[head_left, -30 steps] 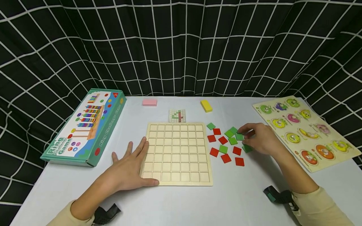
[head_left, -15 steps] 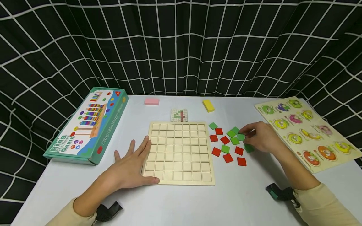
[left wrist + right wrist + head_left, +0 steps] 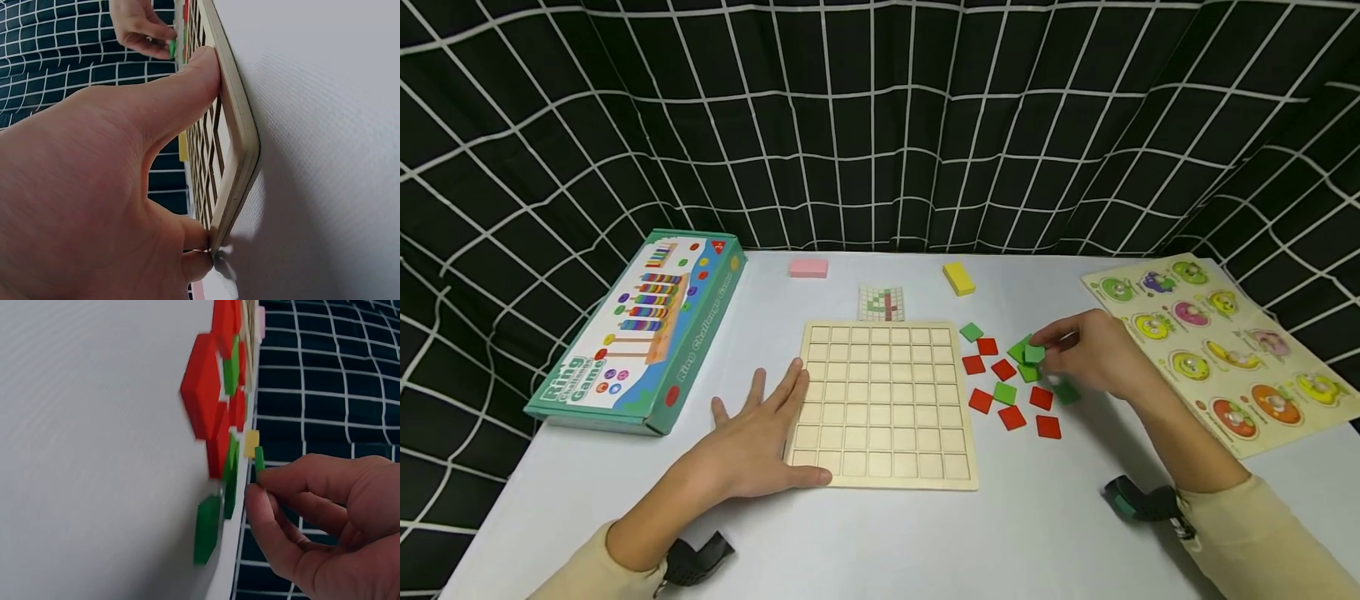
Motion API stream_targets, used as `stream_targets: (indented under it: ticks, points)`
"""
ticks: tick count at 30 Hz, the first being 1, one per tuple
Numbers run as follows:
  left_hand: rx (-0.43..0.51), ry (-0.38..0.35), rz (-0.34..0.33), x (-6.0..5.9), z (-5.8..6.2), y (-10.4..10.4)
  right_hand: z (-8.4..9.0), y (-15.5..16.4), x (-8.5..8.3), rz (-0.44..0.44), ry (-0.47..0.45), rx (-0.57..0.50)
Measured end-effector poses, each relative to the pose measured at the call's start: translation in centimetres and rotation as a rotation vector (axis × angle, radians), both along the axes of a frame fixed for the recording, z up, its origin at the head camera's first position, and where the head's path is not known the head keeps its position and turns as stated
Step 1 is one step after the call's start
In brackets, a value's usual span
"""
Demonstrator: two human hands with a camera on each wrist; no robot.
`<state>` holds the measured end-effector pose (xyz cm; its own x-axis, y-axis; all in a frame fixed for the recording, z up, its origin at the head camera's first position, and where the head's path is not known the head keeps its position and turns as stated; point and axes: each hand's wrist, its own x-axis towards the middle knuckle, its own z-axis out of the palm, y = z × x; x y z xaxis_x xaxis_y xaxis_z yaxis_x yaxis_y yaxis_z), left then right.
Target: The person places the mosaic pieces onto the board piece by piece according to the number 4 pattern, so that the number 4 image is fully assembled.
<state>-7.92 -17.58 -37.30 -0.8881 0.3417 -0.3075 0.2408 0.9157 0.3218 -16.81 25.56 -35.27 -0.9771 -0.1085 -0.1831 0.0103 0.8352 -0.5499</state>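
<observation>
My right hand (image 3: 1093, 354) pinches a green square tile (image 3: 1034, 355) between thumb and fingertips, to the right of a wooden grid board (image 3: 887, 392). In the right wrist view the pinched green tile (image 3: 259, 457) stands off the white tabletop. Below that hand lie loose red tiles (image 3: 1048, 427) and green tiles (image 3: 1005, 393), some overlapping. My left hand (image 3: 748, 454) is spread at the board's left side, fingers along the edge. The left wrist view shows its thumb (image 3: 203, 72) resting on the board's front rim. The board's squares hold no tiles.
A small pattern card (image 3: 882, 304) lies behind the board. Further back are a pink block (image 3: 808, 268) and a yellow block (image 3: 958, 278). A ring game box (image 3: 640, 325) is at left, a fruit puzzle board (image 3: 1225, 375) at right. A black gridded curtain surrounds the table.
My right hand has lifted slightly, raising the green tile off the pile. My left hand keeps its place on the board. The whole scene has shifted a little rightward in the head view.
</observation>
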Motion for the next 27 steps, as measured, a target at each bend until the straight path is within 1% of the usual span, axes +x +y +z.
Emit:
stream_targets:
  ticks: [11,18,27]
  points:
    - [0.000,-0.006,0.000,0.0,0.0,0.0,0.6,-3.4,-1.1,0.034,-0.005,-0.070]
    - [-0.009,0.000,0.007,0.0,0.0,0.0,0.7,-5.4,-1.9,0.059,-0.013,-0.141]
    - [-0.007,-0.006,0.004,-0.1,-0.1,0.2,0.6,-7.3,-2.8,0.064,-0.075,-0.216]
